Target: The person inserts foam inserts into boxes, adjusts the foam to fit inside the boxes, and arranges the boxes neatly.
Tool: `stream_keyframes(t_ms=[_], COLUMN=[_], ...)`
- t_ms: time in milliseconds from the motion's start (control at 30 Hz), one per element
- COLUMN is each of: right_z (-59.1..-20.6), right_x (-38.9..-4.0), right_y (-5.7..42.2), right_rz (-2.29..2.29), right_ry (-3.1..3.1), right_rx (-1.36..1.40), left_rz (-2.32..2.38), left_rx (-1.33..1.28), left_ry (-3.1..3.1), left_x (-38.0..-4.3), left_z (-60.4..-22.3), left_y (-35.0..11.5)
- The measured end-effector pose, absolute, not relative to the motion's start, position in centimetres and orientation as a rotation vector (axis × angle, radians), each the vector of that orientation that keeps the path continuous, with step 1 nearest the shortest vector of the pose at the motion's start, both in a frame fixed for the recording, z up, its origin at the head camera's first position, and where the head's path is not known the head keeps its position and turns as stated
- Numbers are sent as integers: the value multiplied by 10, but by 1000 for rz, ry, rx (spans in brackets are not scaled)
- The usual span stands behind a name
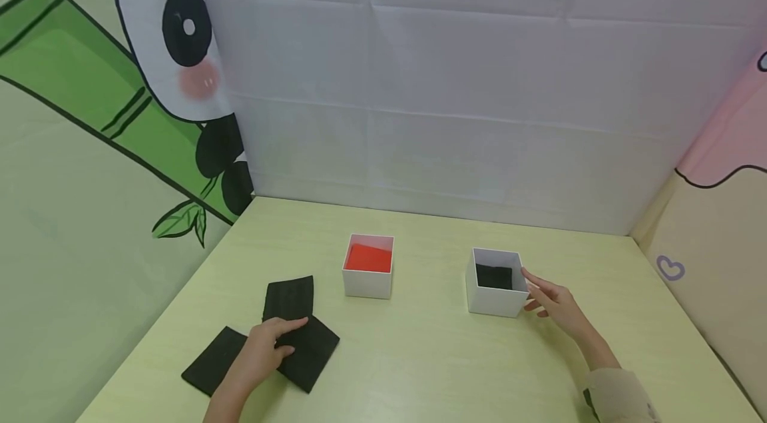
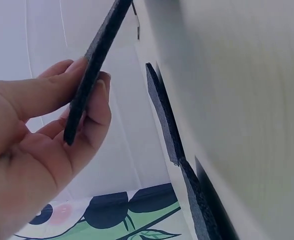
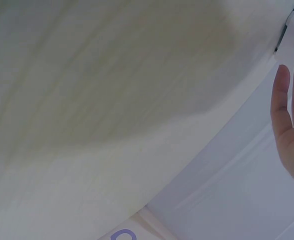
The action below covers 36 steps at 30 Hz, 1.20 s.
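My left hand (image 1: 259, 351) pinches a flat black felt-like square (image 1: 309, 351) between thumb and fingers. In the left wrist view this square (image 2: 98, 62) is seen edge-on, held above the table. Two more black squares lie close by: one (image 1: 289, 298) just beyond the held square, another (image 1: 214, 360) to its left, partly hidden by my left hand. At the right, my right hand (image 1: 554, 306) is at the right wall of a white box (image 1: 496, 302), its fingers extended. A black piece (image 1: 494, 276) sits inside that box. The right wrist view catches only part of the hand (image 3: 292, 125).
A second white box (image 1: 367, 284) with a red piece (image 1: 368, 258) inside stands left of the table's middle. The pale yellow table (image 1: 431, 370) ends at a white fabric backdrop (image 1: 443, 90). Printed side panels stand left and right.
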State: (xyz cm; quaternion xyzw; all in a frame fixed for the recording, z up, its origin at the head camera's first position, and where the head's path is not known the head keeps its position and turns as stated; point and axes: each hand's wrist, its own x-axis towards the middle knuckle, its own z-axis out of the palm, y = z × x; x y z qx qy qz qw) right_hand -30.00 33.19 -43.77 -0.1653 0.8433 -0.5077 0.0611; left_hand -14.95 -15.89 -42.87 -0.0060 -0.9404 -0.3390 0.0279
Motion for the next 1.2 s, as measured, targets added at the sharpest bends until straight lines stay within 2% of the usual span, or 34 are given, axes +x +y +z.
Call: stream_keyframes(t_ms=[267, 667, 1200], right_z=[-439, -439, -439], right_x=[-300, -299, -301], right_y=[332, 333, 332], right_rz=[-1531, -1534, -1539], right_ry=[2559, 2564, 2554], right_rx=[-492, -512, -525], left_rz=[-1207, -1370, -1506], left_rx=[50, -17, -286], left_ry=[-2843, -2818, -2763], left_x=[-153, -155, -168], left_z=[-425, -424, -418], left_y=[-155, -146, -126])
